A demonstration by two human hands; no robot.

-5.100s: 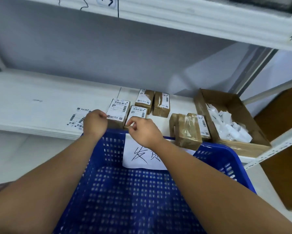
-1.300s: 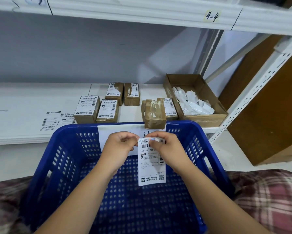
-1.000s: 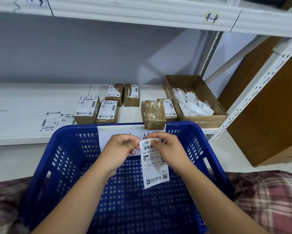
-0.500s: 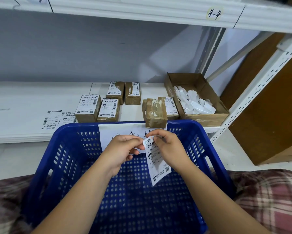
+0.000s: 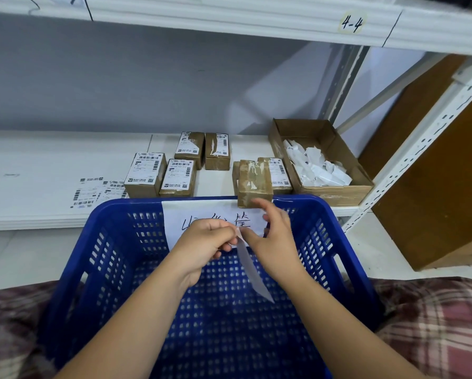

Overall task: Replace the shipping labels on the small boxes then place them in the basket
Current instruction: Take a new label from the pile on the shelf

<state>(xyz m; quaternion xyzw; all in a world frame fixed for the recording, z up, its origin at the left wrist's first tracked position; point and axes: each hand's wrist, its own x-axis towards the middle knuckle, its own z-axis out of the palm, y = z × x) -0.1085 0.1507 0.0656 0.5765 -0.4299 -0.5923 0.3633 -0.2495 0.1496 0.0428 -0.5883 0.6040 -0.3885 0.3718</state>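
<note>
Broadly, a white, flat-boarded shelf (image 5: 51,165) spans the view, with a blue plastic basket (image 5: 325,242) of perforated lattice walls set against its front edge. Plaid cloth (image 5: 434,324), soft and rumpled, flanks the basket at 4 and 8 o'clock.

At 2 o'clock from the basket sits an open, shallow cardboard tray (image 5: 338,194) holding crumpled white paper scraps (image 5: 317,168). Six small boxes of brown, tape-glossed cardboard stand on the shelf. At 12 o'clock is a bare box (image 5: 252,181) with torn paper remnants, overhanging the basket rim, and a labelled box (image 5: 280,173) just beside it. At 11 o'clock is a labelled pair (image 5: 147,170), and behind it a pair with torn labels (image 5: 217,150).

A white paper sign (image 5: 202,214) with handwriting hangs over the basket's far wall, partly hidden by the hands.

The left hand (image 5: 207,242) pinches the top of a thin label strip (image 5: 252,272) that dangles edge-on inside the basket. The right hand (image 5: 273,250) has its thumb at that same top corner, with its other fingers lifted and blurred, so I cannot tell whether it grips.

Loose flat label sheets (image 5: 92,191) lie on the shelf at 10 o'clock.
</note>
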